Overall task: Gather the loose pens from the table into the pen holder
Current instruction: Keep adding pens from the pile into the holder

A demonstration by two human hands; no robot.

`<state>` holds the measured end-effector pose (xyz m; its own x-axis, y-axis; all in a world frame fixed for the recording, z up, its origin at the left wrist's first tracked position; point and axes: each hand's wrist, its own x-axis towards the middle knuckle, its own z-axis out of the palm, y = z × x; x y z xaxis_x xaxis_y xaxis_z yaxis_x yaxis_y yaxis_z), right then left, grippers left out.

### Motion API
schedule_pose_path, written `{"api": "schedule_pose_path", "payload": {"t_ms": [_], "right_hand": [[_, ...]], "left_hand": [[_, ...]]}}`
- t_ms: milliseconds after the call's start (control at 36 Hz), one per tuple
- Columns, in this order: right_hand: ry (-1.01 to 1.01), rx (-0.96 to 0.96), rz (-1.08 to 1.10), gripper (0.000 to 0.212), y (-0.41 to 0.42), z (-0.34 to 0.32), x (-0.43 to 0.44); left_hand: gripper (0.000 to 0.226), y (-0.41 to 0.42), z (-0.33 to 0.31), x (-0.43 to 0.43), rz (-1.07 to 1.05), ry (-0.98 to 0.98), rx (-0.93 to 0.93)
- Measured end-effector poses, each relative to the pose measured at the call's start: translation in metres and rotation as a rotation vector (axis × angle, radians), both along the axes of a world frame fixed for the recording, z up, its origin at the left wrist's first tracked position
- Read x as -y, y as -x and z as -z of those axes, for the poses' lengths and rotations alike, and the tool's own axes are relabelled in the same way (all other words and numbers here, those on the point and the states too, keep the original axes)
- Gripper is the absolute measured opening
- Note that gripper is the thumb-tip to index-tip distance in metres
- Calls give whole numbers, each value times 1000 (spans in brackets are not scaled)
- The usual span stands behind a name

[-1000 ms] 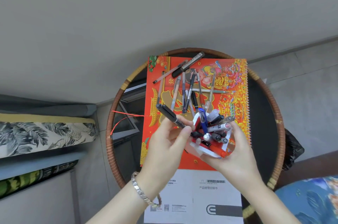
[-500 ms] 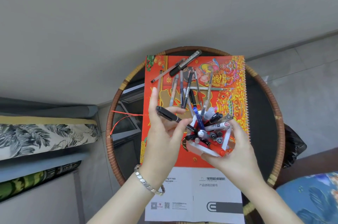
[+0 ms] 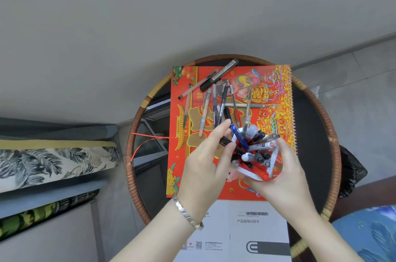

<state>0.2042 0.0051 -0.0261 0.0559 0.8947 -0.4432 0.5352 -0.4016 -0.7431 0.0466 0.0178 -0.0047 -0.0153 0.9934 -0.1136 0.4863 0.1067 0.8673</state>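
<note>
A white open-frame pen holder (image 3: 250, 172), crammed with several pens and markers, is gripped from the right by my right hand (image 3: 280, 174) above a red calendar (image 3: 276, 111). My left hand (image 3: 205, 163) pinches a black pen (image 3: 226, 141) between thumb and fingers; its far end is down among the pens in the holder. Several loose pens (image 3: 222, 105) lie in a fan on the calendar behind the holder, with a thick black marker (image 3: 220, 74) at the calendar's far edge.
The calendar lies on a round glass table with a wicker rim (image 3: 334, 144). A white manual (image 3: 242, 229) sits under the calendar's near edge. A leaf-print cushion (image 3: 55, 163) is at the left, a blue one (image 3: 368, 231) at the lower right.
My left hand has swung the black pen rightward and down from a flat hold beside the holder, so its tip now goes in among the held pens. The right hand keeps its grip.
</note>
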Motion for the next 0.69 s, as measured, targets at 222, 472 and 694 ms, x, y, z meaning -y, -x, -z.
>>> {"api": "schedule_pose_path", "payload": {"t_ms": [222, 472, 694], "right_hand": [[-75, 55, -5, 94, -6, 0, -21], [3, -43, 79, 102, -10, -5, -34], [-54, -72, 44, 78, -8, -2, -41]], "left_hand": [[51, -6, 24, -16, 269, -214, -312], [39, 9, 25, -78, -269, 157, 310], [34, 48, 97, -143, -150, 344, -602]]}}
